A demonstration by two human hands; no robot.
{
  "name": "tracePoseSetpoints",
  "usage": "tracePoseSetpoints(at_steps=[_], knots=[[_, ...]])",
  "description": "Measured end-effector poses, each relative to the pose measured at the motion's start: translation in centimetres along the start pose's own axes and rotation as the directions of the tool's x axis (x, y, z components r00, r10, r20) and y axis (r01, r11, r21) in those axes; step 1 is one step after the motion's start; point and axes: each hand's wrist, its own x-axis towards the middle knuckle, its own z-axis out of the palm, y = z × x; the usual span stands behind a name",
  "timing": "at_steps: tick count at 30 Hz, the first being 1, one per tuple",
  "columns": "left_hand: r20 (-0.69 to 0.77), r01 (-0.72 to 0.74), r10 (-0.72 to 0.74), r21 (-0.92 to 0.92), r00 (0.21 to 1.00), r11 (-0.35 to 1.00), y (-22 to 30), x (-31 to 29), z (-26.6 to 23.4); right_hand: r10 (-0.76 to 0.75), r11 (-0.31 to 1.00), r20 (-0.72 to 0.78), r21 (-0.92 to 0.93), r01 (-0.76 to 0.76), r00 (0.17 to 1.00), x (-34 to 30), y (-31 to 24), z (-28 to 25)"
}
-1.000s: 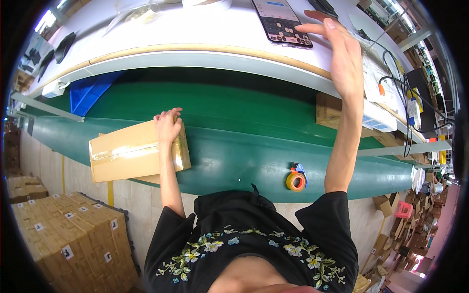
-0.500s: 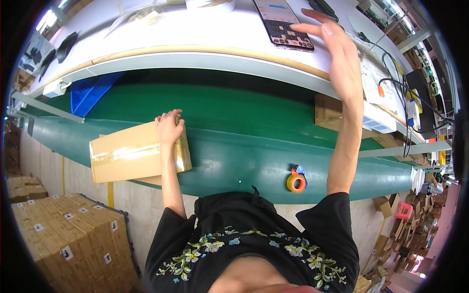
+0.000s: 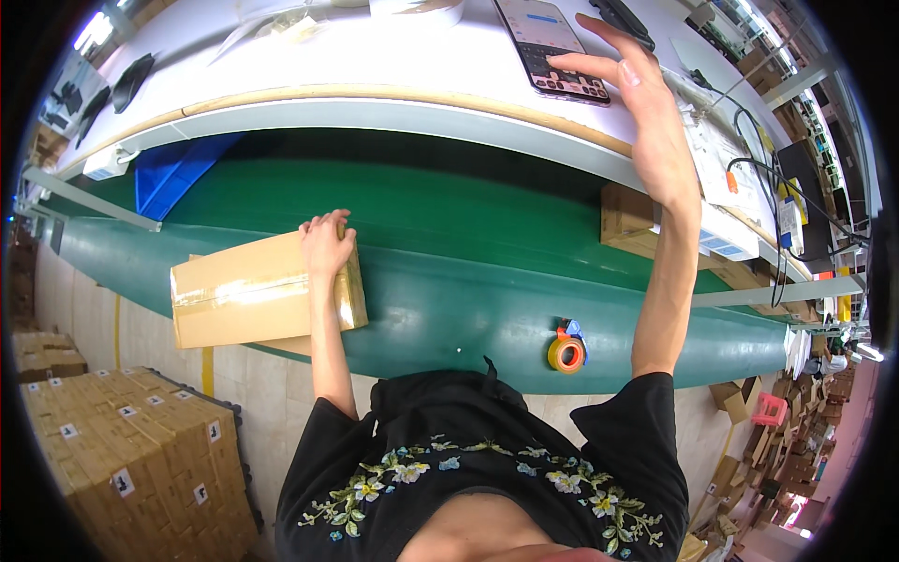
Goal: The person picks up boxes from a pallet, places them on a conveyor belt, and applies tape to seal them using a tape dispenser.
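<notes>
Phone (image 3: 536,26) partly behind the right hand (image 3: 654,117)

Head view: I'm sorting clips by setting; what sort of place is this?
Likely a packing area in a warehouse or workshop: stacked cartons, a tape dispenser and a taped cardboard box.

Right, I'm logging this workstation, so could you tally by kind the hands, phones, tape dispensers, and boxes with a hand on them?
Hands: 2, the left hand and the right hand
Phones: 1, the phone on the white table
Tape dispensers: 1, the tape dispenser on the green surface
Boxes with a hand on them: 1, the cardboard box under the left hand
Total: 5
</notes>
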Motion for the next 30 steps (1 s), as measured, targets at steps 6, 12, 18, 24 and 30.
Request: tracePoseSetpoints(at_steps=[6,12,18,24,30], knots=[[0.003,0.009,-0.009,-0.001,1.000,1.000,0.1,0.1,0.1,0.006,1.000,0.016,0.000,-0.006,1.000,-0.1,-0.4,0.1],[0.005,0.026,-0.026,0.007,1.000,1.000,0.0,-0.1,0.1,0.031,0.993,0.097,-0.114,-0.020,0.995,0.5,-2.4,-0.9],[0.009,0.033,-0.034,0.029,0.999,0.999,0.3,0.1,0.2,0.152,0.973,0.257,-0.210,-0.098,0.954,0.9,-1.8,-1.0],[-0.010,0.021,-0.020,0.044,1.000,0.999,-0.1,0.1,0.3,0.258,0.943,0.365,-0.297,-0.150,0.895,1.6,-1.7,-0.8],[-0.029,0.012,-0.011,0.040,1.000,0.999,-0.4,0.1,0.7,0.118,0.990,0.218,-0.108,-0.096,0.969,0.7,-2.1,-1.1]])
